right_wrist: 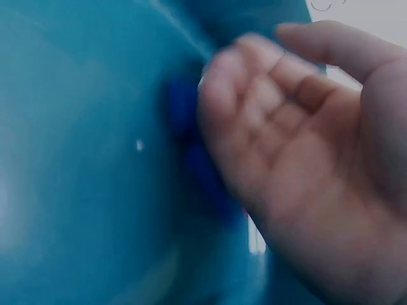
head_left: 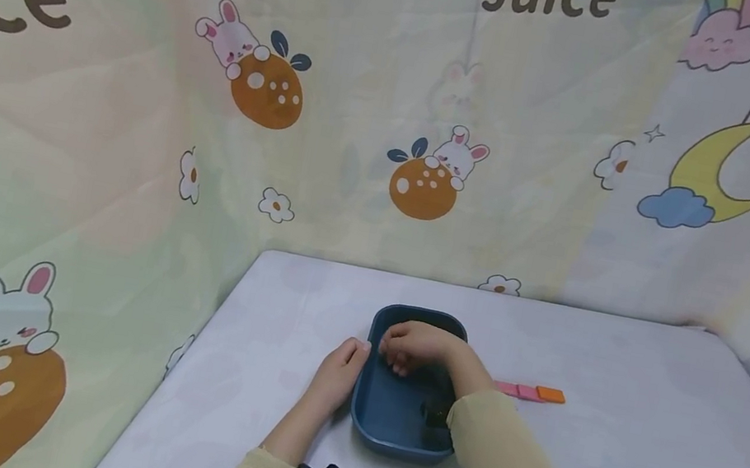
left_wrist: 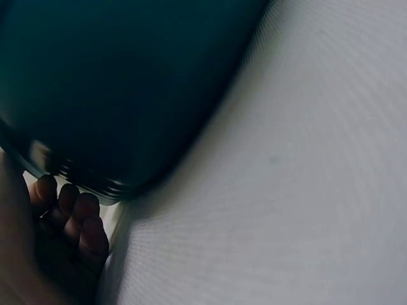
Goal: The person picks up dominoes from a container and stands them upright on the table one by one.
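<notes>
A dark blue plastic bin [head_left: 387,420] stands on the white table. My left hand [head_left: 339,370] holds it at its left side, thumb by the rim. In the left wrist view the curled fingers [left_wrist: 89,229] lie against the bin's outer edge. My right hand [head_left: 419,346] is inside the bin, over its far part, fingers bent and thumb apart from them. In the right wrist view two blurred blue pieces [right_wrist: 183,105] lie beside the fingers on the bin floor; nothing shows in that hand's grasp.
Right of the bin, partly behind the right forearm, a row of flat pieces lies on the table [head_left: 646,449], pink ones [head_left: 528,392] and an orange one [head_left: 551,395]. A printed cloth [head_left: 371,41] hangs behind the table and at its left.
</notes>
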Tool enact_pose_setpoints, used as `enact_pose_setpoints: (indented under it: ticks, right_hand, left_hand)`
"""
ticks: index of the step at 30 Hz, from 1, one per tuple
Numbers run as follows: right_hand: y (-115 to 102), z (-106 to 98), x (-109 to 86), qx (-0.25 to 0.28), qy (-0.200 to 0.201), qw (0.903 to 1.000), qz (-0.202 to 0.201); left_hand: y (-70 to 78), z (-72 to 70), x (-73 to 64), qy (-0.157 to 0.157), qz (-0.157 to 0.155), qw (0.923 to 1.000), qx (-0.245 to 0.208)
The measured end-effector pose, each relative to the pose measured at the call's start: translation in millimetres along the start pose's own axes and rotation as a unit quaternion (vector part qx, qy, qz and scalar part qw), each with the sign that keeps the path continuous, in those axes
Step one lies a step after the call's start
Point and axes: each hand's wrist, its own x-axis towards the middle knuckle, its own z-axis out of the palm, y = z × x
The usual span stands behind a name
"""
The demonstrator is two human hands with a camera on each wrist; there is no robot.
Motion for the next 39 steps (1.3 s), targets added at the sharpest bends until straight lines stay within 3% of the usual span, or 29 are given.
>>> enact_pose_setpoints:
  ticks: [3, 7, 15, 25, 32, 39]
  right_hand:
    - [4.7, -0.7, 2.8, -0.004, 0.032, 0.9984, -0.045]
    - [7.5, -1.8, 1.7, -0.084, 0.068, 0.9922, -0.062]
    - [9.0, 1.1, 1.8, -0.204, 0.034, 0.9763, -0.062]
    - [7.3, 4.5, 0.6, -0.226, 0.031, 0.9718, -0.06]
    - [7.9, 6.3, 2.4, -0.244, 0.044, 0.966, -0.073]
    - [11.0, 4.1, 5.6, -0.228, 0.071, 0.9675, -0.082]
  left_hand:
    - [1.1, 0.6, 0.5, 0.0, 0.004, 1.0, 0.001]
    - [1.7, 0.3, -0.3, 0.001, 0.002, 1.0, 0.001]
    - [2.7, 0.3, -0.9, 0.002, 0.003, 1.0, 0.005]
    - [0.6, 1.1, -1.0, 0.006, 0.004, 0.9999, 0.009]
    - [1.6, 0.3, -1.4, 0.006, 0.002, 0.9999, 0.012]
    - [2.3, 0.2, -2.0, 0.004, 0.002, 1.0, 0.003]
